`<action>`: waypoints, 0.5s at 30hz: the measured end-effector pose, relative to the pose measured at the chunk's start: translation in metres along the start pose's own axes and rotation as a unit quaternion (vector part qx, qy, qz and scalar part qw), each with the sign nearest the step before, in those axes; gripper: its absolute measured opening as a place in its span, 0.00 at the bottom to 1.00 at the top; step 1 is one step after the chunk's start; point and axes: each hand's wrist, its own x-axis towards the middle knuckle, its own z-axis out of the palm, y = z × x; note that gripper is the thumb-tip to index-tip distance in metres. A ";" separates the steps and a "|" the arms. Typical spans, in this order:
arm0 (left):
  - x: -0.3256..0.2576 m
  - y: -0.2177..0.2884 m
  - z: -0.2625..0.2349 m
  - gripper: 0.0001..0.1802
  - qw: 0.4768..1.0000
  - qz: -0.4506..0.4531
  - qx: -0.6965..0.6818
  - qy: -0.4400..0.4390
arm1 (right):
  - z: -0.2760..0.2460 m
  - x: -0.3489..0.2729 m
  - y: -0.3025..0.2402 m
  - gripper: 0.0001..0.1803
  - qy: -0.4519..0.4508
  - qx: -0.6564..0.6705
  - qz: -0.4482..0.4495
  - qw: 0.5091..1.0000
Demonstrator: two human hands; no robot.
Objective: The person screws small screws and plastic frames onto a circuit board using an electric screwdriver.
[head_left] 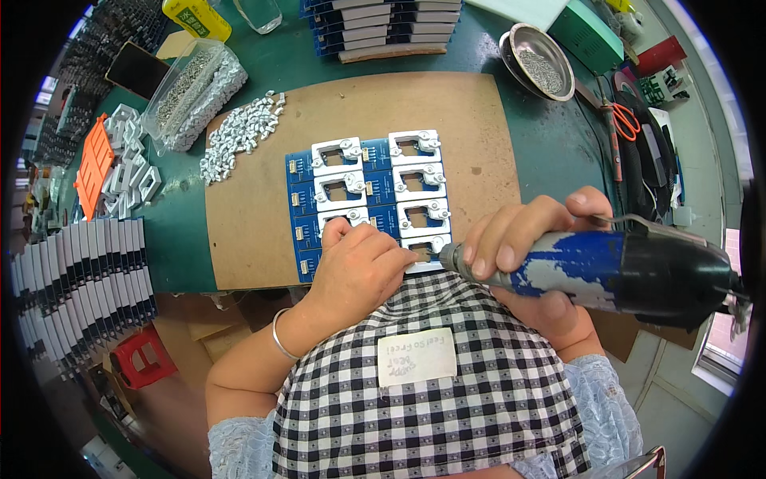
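Observation:
My right hand (519, 247) is wrapped round a blue and black electric screwdriver (586, 267) with worn paint. Its tip points left, at the nearest right white plastic frame (431, 242) on a panel of blue circuit boards (303, 209). Curled over the near part of the panel, my left hand (359, 267) has its fingertips at that same frame, beside the screwdriver tip. Whatever sits between these fingers is too small or hidden to make out. Several more white frames (416, 182) with small white parts and screws lie in two columns on the panel.
Under the panel lies a brown board (263, 239). Small white parts (243, 136) are heaped on its left, near a clear tub (195, 96). White frames (136, 176) and an orange piece (94, 164) lie farther left. A metal bowl of screws (542, 68) stands back right, near orange scissors (624, 121).

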 end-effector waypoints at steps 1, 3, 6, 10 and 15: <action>0.000 -0.001 0.000 0.12 1.000 -0.002 -0.001 0.001 | 0.000 0.001 0.000 0.38 -0.024 0.005 -0.017 1.000; 0.000 -0.002 0.001 0.11 1.000 -0.015 -0.013 0.004 | 0.000 0.004 0.004 0.38 -0.049 0.010 -0.026 0.998; 0.001 -0.001 -0.002 0.08 0.999 -0.040 -0.021 -0.008 | 0.001 0.008 0.010 0.38 -0.079 0.017 -0.029 0.996; 0.003 -0.003 -0.003 0.08 0.998 -0.019 -0.055 0.005 | -0.006 0.013 0.013 0.40 -0.157 0.012 -0.033 0.987; 0.000 -0.004 -0.001 0.08 0.998 -0.027 -0.062 0.008 | -0.007 0.016 0.019 0.42 -0.211 0.001 -0.044 0.977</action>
